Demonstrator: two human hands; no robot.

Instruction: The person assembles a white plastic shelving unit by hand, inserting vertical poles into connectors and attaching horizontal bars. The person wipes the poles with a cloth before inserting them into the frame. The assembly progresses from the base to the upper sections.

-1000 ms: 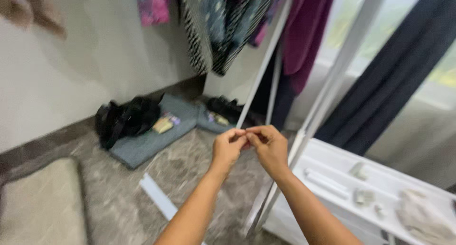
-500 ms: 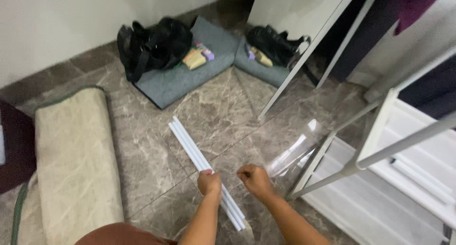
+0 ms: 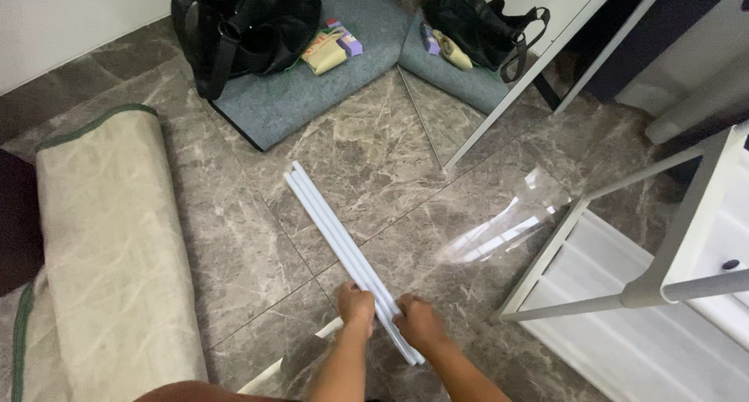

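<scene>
White rods [image 3: 343,246], a bundle of long slim ones, lie diagonally on the grey marble floor [image 3: 374,152]. Both hands are down at the near end: the left hand [image 3: 356,304] curls its fingers onto the bundle from one side, the right hand [image 3: 417,323] clenches against it from the other. Beside them, on the right, stands a white metal rack [image 3: 624,293]. On the left lies a rolled beige rug [image 3: 101,254]. Further off, a black bag [image 3: 242,28] rests on a grey mat [image 3: 312,90] by the wall.
</scene>
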